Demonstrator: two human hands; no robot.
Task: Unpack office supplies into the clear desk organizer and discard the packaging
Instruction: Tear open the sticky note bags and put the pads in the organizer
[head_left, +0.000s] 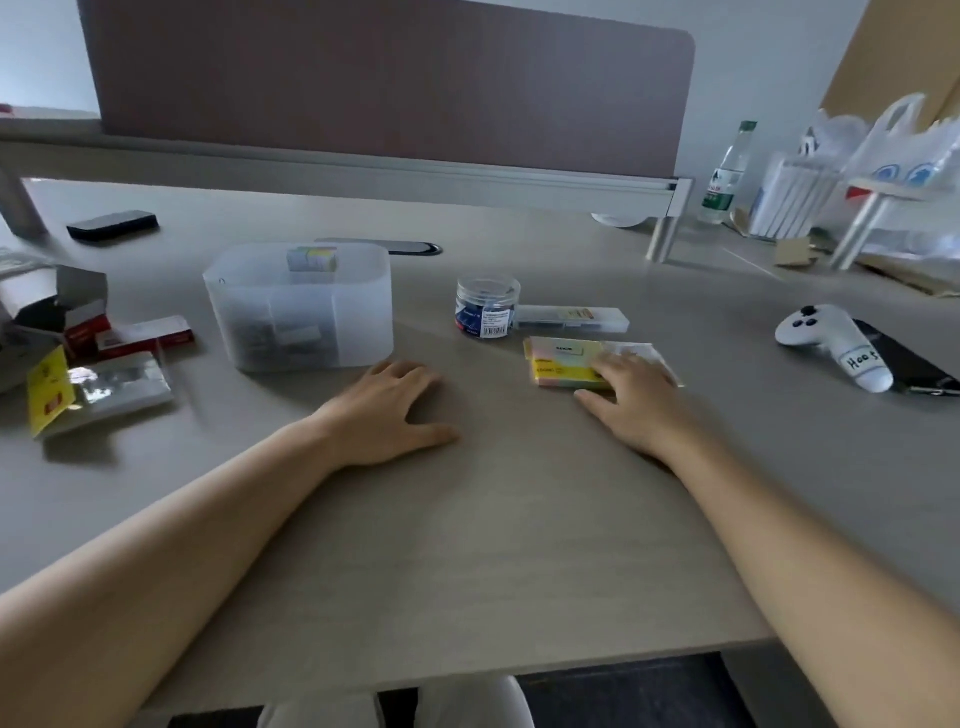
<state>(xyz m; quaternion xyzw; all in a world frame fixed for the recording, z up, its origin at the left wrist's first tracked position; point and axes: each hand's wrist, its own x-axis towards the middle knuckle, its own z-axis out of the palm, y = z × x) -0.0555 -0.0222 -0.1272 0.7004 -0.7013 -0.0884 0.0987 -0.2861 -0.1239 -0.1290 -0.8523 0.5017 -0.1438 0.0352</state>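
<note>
A person's left hand (387, 410) lies flat and relaxed on the desk (467, 545) at mid-frame, holding nothing, just below the clear desk organizer (301, 306). The right hand (631, 397), fingers straight, rests on a wrapped pack of sticky notes (563, 361) right of centre. Above the pack stand a small clear jar (487, 306) and a slim clear case (571, 318). Opened red boxes (130, 335) and torn packaging (98, 389) lie at the left edge.
</note>
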